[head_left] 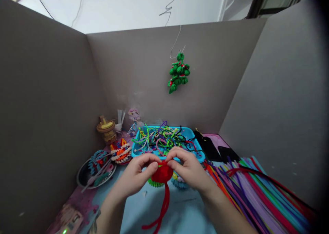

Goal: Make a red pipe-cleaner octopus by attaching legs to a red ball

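Observation:
A red pipe-cleaner piece (pixel 162 174) hangs between my two hands, rounded at the top with long loose ends trailing down. My left hand (pixel 144 170) pinches its upper left edge between thumb and fingertips. On the other side, my right hand (pixel 185 166) grips the upper right edge the same way. Behind the red piece, and partly hidden by it, sit a green ribbed round item (pixel 155 183) and a blue ribbed one (pixel 180 184) on the blue work surface.
A blue tray (pixel 202 155) of tangled pipe-cleaner scraps stands behind my hands. Long coloured pipe cleaners (pixel 259 189) lie at right. At left are a metal bowl (pixel 80 175), an orange-and-white piece (pixel 121 153) and a brown pot (pixel 106 129). A green ornament (pixel 179 71) hangs from the grey partition (pixel 133 62).

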`<state>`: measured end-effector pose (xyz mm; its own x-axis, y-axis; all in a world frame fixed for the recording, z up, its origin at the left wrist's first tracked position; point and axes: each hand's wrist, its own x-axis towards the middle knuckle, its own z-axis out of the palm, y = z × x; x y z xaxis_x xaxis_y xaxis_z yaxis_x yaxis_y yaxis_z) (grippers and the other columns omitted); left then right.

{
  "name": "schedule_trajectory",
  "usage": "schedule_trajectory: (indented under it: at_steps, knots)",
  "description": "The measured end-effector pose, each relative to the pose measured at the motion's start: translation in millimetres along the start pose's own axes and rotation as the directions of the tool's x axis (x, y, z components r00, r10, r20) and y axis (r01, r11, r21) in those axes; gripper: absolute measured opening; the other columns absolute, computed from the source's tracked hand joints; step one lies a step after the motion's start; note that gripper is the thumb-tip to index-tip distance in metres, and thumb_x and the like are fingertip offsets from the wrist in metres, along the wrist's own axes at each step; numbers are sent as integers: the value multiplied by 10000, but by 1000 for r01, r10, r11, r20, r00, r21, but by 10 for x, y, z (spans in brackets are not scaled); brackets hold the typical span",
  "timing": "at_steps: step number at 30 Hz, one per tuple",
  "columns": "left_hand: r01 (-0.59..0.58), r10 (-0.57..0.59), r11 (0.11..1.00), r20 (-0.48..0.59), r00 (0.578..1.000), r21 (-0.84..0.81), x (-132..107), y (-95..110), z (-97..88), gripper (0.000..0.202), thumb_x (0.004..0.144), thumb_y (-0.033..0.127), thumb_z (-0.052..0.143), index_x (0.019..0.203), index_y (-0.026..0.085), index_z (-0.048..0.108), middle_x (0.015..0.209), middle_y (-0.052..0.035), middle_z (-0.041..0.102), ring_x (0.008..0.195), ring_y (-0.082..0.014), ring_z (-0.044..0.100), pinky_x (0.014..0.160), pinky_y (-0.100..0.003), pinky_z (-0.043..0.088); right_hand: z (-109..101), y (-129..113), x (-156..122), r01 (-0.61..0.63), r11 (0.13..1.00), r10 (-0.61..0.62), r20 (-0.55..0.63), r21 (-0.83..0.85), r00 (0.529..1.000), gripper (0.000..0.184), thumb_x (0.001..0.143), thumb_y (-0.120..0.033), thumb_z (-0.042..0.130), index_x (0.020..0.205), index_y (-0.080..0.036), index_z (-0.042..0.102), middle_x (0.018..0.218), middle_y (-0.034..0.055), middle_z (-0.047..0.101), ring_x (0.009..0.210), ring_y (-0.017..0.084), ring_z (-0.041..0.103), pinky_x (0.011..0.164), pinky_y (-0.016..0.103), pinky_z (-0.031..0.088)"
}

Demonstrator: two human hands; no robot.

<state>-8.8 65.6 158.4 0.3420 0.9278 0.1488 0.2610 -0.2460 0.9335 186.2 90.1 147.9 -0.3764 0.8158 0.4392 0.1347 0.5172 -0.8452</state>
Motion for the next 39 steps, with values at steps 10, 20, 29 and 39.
schedule_trajectory:
  at_steps: [10, 20, 29, 39]
  knots:
    - [57, -57, 998, 3, 998, -21, -31, 51, 62, 206, 820, 275, 522, 675, 136, 569, 599, 24, 518, 553, -86, 438, 530, -200, 358, 79, 29, -11, 81, 996, -84, 63, 38, 994, 144, 832, -88, 505, 738, -185, 553, 756, -5, 531, 737, 130, 510, 689, 241, 393]
    - [80, -76, 993, 54, 996, -83, -22, 74, 74, 220, 809, 302, 556, 667, 134, 563, 579, 21, 521, 541, -87, 445, 524, -203, 359, 60, 1, -41, 174, 985, -174, 51, 7, 983, 144, 832, -89, 533, 745, -193, 580, 762, 5, 559, 753, 139, 529, 702, 253, 401]
    - [67, -63, 995, 64, 996, -77, -10, 6, 11, 249, 824, 361, 566, 752, 124, 591, 661, 4, 533, 610, -103, 457, 572, -217, 373, 86, 43, -20, 35, 994, -41, 60, 99, 997, 140, 835, -169, 518, 696, -183, 527, 715, -9, 506, 699, 131, 482, 655, 244, 369]
    - [-16, 8, 981, 39, 999, 195, -48, 152, 60, 216, 839, 260, 486, 658, 152, 535, 602, 18, 523, 576, -104, 457, 552, -205, 353, -18, -48, -39, 135, 990, -118, 256, -46, 959, 166, 827, -89, 494, 695, -189, 514, 725, -4, 505, 722, 136, 482, 674, 250, 366]
